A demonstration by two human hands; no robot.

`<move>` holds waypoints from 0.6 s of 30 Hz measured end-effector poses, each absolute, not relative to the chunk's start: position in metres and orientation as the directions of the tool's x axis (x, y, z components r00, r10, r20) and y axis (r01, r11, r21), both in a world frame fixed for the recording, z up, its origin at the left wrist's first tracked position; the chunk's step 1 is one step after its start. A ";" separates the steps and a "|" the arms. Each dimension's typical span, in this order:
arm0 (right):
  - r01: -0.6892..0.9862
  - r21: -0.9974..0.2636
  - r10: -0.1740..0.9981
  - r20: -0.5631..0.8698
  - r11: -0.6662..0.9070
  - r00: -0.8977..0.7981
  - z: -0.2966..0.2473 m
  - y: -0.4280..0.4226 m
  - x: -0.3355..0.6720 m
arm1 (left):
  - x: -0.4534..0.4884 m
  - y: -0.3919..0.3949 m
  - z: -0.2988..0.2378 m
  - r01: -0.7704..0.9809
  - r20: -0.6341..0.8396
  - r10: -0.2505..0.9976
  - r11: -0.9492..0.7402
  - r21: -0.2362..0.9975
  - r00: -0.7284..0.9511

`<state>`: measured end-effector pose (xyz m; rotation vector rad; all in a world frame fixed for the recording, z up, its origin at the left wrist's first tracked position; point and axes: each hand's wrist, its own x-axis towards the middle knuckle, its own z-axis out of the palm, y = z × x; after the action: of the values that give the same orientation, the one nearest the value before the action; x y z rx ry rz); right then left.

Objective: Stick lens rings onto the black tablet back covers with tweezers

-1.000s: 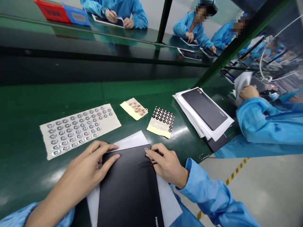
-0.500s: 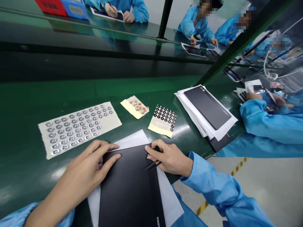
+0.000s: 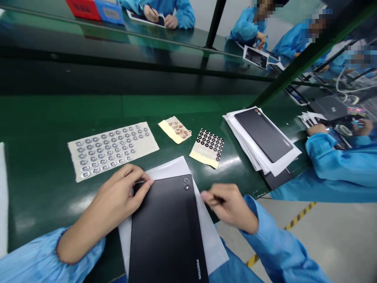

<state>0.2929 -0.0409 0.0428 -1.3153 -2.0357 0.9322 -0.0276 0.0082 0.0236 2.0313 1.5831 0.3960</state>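
Observation:
A black tablet (image 3: 166,228) lies back side up on white sheets (image 3: 213,245), with two round camera lenses (image 3: 186,184) at its upper right corner. My left hand (image 3: 125,192) grips its upper left corner, thumb on the back and fingers at the top edge. To the right of the tablet, apart from it, my right hand (image 3: 228,204) is closed and blurred by motion. Dark tweezers, whose prongs showed a moment ago, are mostly hidden in its curled fingers. Beyond the tablet lie a large sheet of ring-shaped stickers (image 3: 113,147), a small sheet with red-marked pieces (image 3: 176,129) and a sheet of black rings (image 3: 209,145).
Another dark tablet (image 3: 263,133) lies on a stack of white sheets (image 3: 281,167) at the right. A co-worker's blue sleeve (image 3: 338,157) is beyond it. A green post (image 3: 303,59) slants across the upper right. Red (image 3: 84,8) and blue (image 3: 110,12) bins stand at the back.
My right hand has moved off the tablet's upper right corner to the right, uncovering the two camera lenses. My left hand stays at the upper left corner. The view has shifted slightly.

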 end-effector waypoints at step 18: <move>0.607 -0.759 0.687 -0.571 -0.234 -0.450 0.048 -0.114 0.318 | -0.022 0.021 0.022 0.855 -0.090 0.965 -0.172 0.489 0.246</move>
<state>0.3181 -0.1144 0.0485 -1.6098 -1.9006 1.8010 -0.0221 0.0211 0.0223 2.0831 1.6582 0.3340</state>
